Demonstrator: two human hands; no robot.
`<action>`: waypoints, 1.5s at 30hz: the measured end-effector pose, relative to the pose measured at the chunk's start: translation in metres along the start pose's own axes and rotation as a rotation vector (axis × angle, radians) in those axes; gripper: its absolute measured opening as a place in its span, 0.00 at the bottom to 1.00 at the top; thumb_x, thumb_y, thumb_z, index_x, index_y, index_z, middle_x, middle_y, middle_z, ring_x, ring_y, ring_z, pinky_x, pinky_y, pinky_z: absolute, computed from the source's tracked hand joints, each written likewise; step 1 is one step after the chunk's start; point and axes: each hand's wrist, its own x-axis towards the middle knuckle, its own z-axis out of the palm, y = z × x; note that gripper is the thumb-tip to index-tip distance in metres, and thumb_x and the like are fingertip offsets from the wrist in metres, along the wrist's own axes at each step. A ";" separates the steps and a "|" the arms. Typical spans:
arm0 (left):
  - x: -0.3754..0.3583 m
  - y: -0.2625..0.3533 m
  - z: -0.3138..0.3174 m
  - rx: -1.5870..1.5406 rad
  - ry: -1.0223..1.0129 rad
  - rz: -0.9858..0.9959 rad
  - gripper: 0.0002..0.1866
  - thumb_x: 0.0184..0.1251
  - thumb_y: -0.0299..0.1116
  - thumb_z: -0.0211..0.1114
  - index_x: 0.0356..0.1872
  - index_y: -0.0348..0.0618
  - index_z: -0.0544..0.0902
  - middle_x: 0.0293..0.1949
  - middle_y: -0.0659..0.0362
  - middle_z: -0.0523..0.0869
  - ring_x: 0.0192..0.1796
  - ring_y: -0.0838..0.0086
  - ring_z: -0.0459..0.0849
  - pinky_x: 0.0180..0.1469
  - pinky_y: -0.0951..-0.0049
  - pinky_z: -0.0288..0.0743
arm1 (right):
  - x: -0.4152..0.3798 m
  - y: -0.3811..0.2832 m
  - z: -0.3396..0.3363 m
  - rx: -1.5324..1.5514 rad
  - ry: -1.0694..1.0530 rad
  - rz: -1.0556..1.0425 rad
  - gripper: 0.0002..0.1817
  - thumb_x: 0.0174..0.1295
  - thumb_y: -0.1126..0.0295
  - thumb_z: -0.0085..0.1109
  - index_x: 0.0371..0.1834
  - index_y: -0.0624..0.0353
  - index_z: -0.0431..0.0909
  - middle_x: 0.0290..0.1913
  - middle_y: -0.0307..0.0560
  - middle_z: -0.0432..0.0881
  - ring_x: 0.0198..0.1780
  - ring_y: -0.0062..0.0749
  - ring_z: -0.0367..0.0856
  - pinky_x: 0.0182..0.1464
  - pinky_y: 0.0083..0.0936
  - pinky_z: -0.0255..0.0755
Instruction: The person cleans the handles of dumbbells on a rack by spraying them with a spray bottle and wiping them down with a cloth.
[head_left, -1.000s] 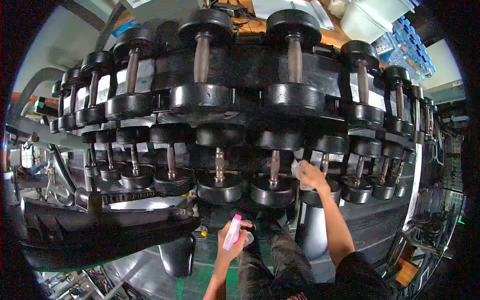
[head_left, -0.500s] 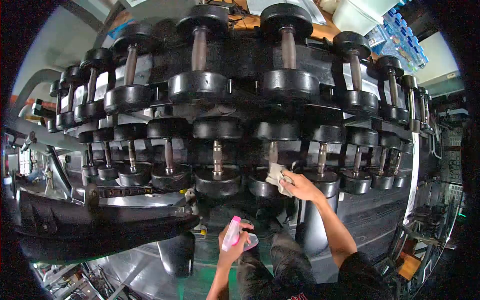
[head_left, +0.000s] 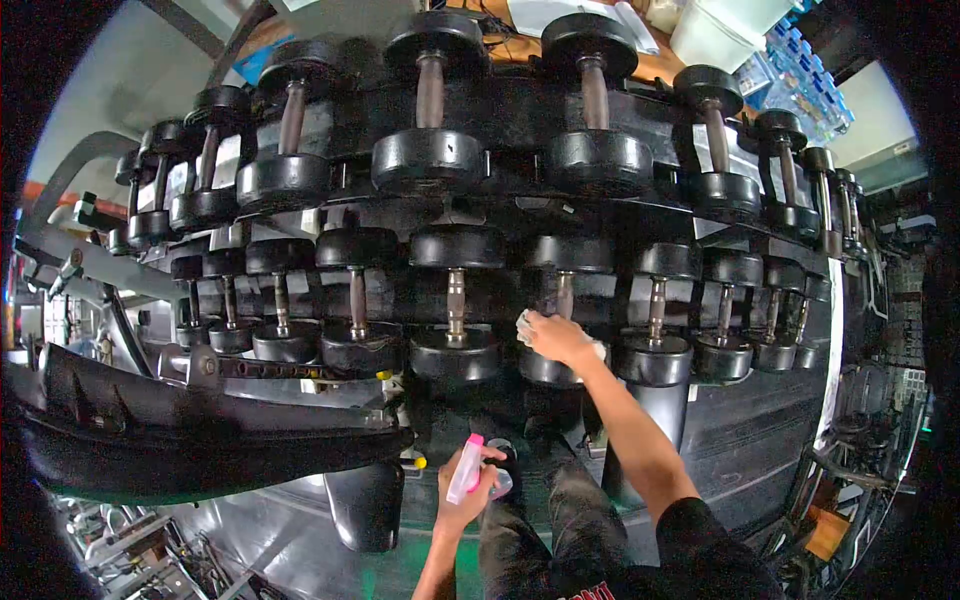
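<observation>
My right hand point(head_left: 558, 338) is closed on a pale cloth point(head_left: 525, 327), part of which sticks out at its left side. It lies over the front head of a black dumbbell point(head_left: 570, 254) on the lower rack row, hiding part of that head and the lower handle. Down by my legs, my left hand point(head_left: 466, 488) grips a clear spray bottle point(head_left: 468, 470) with a pink tip. Left of my right hand, another black dumbbell point(head_left: 456, 358) with a worn metal handle rests on the same row.
An upper row of dumbbells point(head_left: 430, 160) runs above. A black padded bench point(head_left: 220, 440) reaches in from the left. Behind the rack are a white bin point(head_left: 715, 35) and several water bottles point(head_left: 810, 85). A rack leg point(head_left: 655, 420) stands right of my legs.
My right hand has moved left and slightly up with the cloth, across the dumbbell's front head. My left hand still holds the spray bottle in nearly the same place. The view has shifted slightly.
</observation>
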 end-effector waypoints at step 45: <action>-0.015 0.015 -0.001 -0.042 -0.132 0.005 0.09 0.59 0.12 0.55 0.37 0.36 0.73 0.41 0.46 0.84 0.26 0.76 0.82 0.30 0.75 0.77 | -0.148 0.067 -0.006 0.641 1.220 -0.113 0.16 0.58 0.89 0.46 0.45 0.64 0.79 0.47 0.48 0.78 0.48 0.32 0.78 0.50 0.22 0.71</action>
